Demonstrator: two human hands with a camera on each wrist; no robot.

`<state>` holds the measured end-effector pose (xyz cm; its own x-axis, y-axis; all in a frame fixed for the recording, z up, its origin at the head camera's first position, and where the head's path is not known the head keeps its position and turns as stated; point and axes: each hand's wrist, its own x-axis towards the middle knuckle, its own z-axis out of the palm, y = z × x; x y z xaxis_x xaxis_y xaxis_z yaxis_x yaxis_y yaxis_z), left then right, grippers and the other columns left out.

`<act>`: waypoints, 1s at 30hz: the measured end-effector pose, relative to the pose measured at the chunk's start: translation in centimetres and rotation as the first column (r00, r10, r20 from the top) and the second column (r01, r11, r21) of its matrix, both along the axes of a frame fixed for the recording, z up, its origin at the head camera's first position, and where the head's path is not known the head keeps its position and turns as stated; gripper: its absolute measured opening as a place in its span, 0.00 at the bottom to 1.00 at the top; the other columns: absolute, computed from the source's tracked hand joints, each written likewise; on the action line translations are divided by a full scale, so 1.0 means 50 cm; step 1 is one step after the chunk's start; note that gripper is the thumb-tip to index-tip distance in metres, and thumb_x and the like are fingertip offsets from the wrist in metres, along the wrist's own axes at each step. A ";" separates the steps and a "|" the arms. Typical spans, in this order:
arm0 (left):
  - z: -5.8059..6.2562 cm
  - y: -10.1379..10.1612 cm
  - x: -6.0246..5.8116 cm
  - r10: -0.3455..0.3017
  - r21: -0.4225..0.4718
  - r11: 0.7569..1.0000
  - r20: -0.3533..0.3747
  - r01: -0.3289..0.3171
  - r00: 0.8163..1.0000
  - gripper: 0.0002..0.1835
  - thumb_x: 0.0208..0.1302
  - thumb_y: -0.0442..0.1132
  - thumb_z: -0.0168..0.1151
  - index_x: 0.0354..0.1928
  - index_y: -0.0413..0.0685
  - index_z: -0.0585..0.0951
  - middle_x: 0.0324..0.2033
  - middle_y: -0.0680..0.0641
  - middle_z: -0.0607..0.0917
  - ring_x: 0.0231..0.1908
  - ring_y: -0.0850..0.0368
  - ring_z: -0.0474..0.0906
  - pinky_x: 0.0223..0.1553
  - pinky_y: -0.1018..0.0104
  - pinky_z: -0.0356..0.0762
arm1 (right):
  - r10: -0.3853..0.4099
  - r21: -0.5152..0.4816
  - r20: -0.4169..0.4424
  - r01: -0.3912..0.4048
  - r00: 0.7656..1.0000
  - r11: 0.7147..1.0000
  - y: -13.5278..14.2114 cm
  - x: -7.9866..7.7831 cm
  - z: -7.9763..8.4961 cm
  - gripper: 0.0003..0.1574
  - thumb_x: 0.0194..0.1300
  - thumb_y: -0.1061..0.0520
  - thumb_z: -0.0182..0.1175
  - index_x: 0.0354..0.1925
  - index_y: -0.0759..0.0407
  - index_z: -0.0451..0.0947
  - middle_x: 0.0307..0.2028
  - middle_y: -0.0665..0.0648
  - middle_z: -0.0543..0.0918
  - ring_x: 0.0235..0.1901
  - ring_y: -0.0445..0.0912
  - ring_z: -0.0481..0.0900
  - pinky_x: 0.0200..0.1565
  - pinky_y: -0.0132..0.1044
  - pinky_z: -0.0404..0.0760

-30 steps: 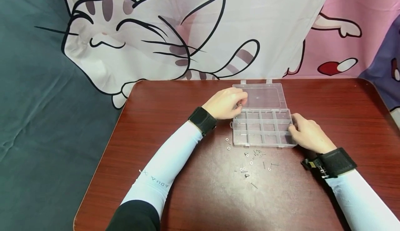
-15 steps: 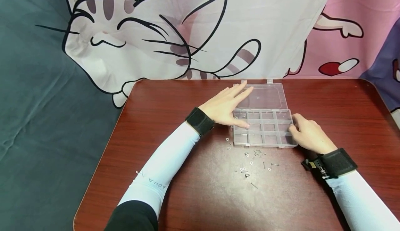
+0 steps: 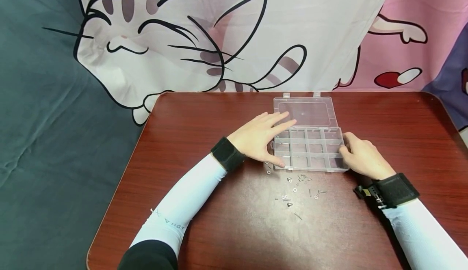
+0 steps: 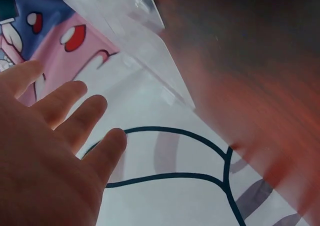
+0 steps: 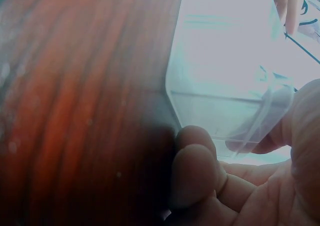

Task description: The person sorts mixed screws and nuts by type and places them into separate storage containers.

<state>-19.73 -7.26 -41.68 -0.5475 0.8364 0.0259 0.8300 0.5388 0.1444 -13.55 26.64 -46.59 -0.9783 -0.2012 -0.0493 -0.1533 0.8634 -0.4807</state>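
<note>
A clear plastic compartment box [image 3: 307, 154] lies on the table with its lid [image 3: 310, 111] folded back away from me. My left hand [image 3: 257, 138], fingers spread and straight, hovers over the box's left side and holds nothing. In the left wrist view those fingers [image 4: 67, 111] point toward the curtain. My right hand [image 3: 365, 156] grips the box's right edge, thumb at the rim. Curled fingers [image 5: 195, 173] press against the box's corner [image 5: 220, 106] in the right wrist view. In the far left compartments, the contents are partly hidden by my left hand.
Small screws [image 3: 302, 178] and washers [image 3: 295, 190] lie scattered on the brown table [image 3: 234, 229] in front of the box. A cat-print curtain [image 3: 314, 26] hangs behind the table's far edge.
My left hand has uncurled, spread its fingers and drawn back toward me and to the left. Small pieces appeared in the far left compartment. My right hand stays on the box.
</note>
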 end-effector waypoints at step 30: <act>-0.040 0.036 0.133 -0.356 -0.018 0.932 -0.233 0.362 0.905 0.07 0.67 0.41 0.61 0.41 0.64 0.86 0.37 0.60 0.83 0.44 0.59 0.75 0.48 0.65 0.70 | -0.005 -0.005 0.005 0.006 1.000 1.000 -0.001 0.001 0.001 0.24 0.71 0.58 0.49 0.60 0.70 0.70 0.40 0.69 0.84 0.33 0.55 0.80 0.36 0.48 0.76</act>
